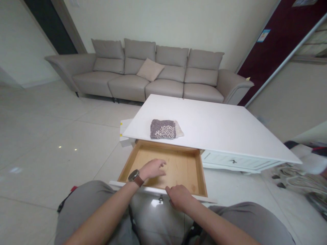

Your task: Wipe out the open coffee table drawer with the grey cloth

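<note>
Below, pulled-out drawer (178,163), bare pale wood inside.

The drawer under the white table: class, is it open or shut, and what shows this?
Open. The drawer is pulled out from the white table, its bare wooden floor showing.

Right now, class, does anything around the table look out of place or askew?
Nothing is spilled or damaged. The drawer stands pulled out, left hand inside it, right hand on its front edge. A folded cloth lies on the table.
</note>
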Demonstrator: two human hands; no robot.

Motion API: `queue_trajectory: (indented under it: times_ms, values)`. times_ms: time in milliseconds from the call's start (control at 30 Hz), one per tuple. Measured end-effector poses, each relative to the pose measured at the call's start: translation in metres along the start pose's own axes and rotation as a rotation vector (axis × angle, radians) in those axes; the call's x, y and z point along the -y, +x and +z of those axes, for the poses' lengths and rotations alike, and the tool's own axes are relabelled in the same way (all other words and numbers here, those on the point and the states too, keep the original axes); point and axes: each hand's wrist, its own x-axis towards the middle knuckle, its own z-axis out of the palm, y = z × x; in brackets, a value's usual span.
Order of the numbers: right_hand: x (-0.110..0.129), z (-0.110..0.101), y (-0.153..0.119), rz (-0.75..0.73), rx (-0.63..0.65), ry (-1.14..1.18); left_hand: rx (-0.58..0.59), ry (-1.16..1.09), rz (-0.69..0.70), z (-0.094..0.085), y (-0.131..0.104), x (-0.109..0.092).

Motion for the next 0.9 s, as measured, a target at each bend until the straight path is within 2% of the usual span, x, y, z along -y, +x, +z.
queue_trajectory:
  times_ms: [100, 133, 200, 333, 467, 633, 767, 833, 900]
  values:
    - [-0.002, 0.000, -0.005, 0.004, -0.004, 0.022, -0.390, 0.080, 0.123, -0.022, 0.023, 0.011]
    - [-0.003, 0.000, -0.006, 0.003, -0.010, 0.024, -0.465, 0.142, 0.131, -0.032, 0.033, 0.014]
    - [-0.004, 0.001, -0.008, 0.003, -0.015, 0.030, -0.522, 0.275, 0.090, -0.051, 0.054, 0.019]
    - [-0.007, 0.000, -0.013, 0.006, -0.009, 0.063, -0.444, 0.411, -0.091, -0.075, 0.089, 0.031]
    - [-0.012, 0.001, -0.018, 0.000, -0.023, 0.101, -0.457, 0.524, -0.147, -0.077, 0.102, 0.030]
    - [-0.026, 0.009, -0.020, -0.032, -0.033, 0.166, -0.490, 0.632, -0.123, -0.071, 0.092, 0.015]
    - [-0.035, 0.011, -0.022, -0.054, -0.046, 0.191, -0.443, 0.645, -0.088, -0.075, 0.079, 0.004]
    - [-0.039, 0.008, -0.021, -0.062, -0.120, 0.267, -0.398, 0.629, -0.076, -0.079, 0.072, -0.005]
    - [-0.044, 0.002, -0.015, -0.047, -0.256, 0.457, -0.352, 0.612, -0.067, -0.082, 0.064, -0.018]
